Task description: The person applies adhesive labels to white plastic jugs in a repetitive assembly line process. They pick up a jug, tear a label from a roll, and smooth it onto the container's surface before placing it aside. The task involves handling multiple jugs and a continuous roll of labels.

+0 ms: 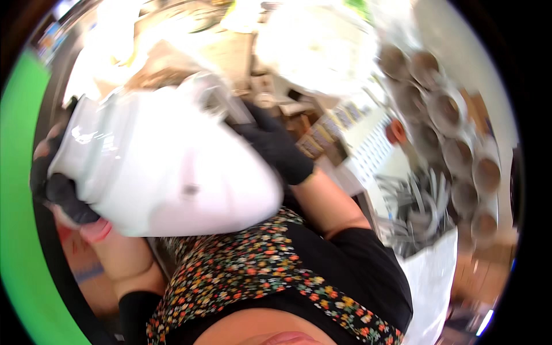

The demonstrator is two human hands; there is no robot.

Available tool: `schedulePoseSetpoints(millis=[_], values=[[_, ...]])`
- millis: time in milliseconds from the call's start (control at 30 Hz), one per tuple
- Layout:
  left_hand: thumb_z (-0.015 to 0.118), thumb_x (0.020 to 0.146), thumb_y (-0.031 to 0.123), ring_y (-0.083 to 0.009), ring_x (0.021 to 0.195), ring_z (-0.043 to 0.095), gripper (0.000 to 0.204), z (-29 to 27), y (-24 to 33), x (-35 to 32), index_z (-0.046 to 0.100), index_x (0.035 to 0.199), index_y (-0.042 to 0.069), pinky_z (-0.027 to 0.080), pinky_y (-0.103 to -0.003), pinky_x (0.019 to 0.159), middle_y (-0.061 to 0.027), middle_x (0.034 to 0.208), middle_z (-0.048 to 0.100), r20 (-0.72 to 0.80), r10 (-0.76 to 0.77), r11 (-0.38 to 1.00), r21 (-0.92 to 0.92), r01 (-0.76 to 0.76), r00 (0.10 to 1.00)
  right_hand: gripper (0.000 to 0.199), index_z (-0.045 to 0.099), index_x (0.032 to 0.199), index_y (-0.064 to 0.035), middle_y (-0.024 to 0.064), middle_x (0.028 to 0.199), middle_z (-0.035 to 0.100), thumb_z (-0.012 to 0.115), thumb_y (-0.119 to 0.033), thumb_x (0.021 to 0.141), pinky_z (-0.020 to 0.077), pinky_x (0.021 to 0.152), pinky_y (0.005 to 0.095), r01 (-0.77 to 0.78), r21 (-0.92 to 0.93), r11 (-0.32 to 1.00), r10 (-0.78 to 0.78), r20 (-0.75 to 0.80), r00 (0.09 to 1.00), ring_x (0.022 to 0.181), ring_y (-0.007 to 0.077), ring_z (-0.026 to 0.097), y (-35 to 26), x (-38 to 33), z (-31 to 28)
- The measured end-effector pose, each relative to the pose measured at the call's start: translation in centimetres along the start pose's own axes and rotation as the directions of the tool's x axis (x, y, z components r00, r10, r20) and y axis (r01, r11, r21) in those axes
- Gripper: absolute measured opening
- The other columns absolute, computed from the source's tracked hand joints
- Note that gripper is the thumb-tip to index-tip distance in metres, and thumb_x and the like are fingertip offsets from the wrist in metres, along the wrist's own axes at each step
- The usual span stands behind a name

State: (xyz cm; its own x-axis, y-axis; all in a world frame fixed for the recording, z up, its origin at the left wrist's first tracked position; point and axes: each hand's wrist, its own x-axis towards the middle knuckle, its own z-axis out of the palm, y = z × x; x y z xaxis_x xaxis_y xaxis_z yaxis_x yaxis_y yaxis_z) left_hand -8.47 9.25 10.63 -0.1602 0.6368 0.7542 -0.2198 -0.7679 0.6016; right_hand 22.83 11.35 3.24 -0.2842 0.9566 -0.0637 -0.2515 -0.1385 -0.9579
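Background: cluttered workshop, blurred; rows of grey-brown cardboard tubes point(454, 138) on the right, a bin of pale grey plastic strips point(414, 210) below them.
Held thing: large glossy white ceramic vessel point(167, 167), tilted, raised close to the chest above the flowered apron point(247, 270).
Left hand point(60, 187): black-gloved, grip clamped on the vessel's left end.
Right hand point(276, 144): black-gloved, grip closed over its upper right rim.
Advice: probably best to keep both hands wide apart and hug the weight close; glaze looks slippery.

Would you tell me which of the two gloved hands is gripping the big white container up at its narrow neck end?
The right hand, in a black glove, grips the big white container at its neck; the left hand supports the wide bottom end instead.
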Motion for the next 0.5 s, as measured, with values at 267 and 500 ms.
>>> schedulePoseSetpoints(millis=[267,500], values=[[0.044,0.098,0.036,-0.0304,0.129,0.043,0.066,0.5,-2.8,0.8,0.02,0.151,0.006,0.034,-0.043,0.108,-0.0185,0.146,0.036,0.041,-0.451,0.82,0.414,0.395,0.892,0.052,0.058,0.122,-0.0105,0.0138,0.085,0.059,0.074,-0.028,0.075,0.0474,0.069,0.0435,0.658,-0.689,0.304,-0.676,0.331,0.659,0.078,0.0346,0.059,1.7,-4.1,0.6],[0.059,0.08,0.011,-0.0331,0.13,0.042,0.081,6.2,-3.0,-1.4,0.019,0.15,0.001,0.03,-0.043,0.11,-0.0202,0.139,0.043,0.061,-0.468,0.823,0.393,0.409,0.882,0.032,0.057,0.12,-0.0016,0.0085,0.1,0.063,0.063,-0.013,0.09,0.0491,0.078,0.031,0.22,-0.251,0.943,-0.311,-0.421,0.852,0.089,0.0157,0.06,0.4,-8.9,-11.5]])
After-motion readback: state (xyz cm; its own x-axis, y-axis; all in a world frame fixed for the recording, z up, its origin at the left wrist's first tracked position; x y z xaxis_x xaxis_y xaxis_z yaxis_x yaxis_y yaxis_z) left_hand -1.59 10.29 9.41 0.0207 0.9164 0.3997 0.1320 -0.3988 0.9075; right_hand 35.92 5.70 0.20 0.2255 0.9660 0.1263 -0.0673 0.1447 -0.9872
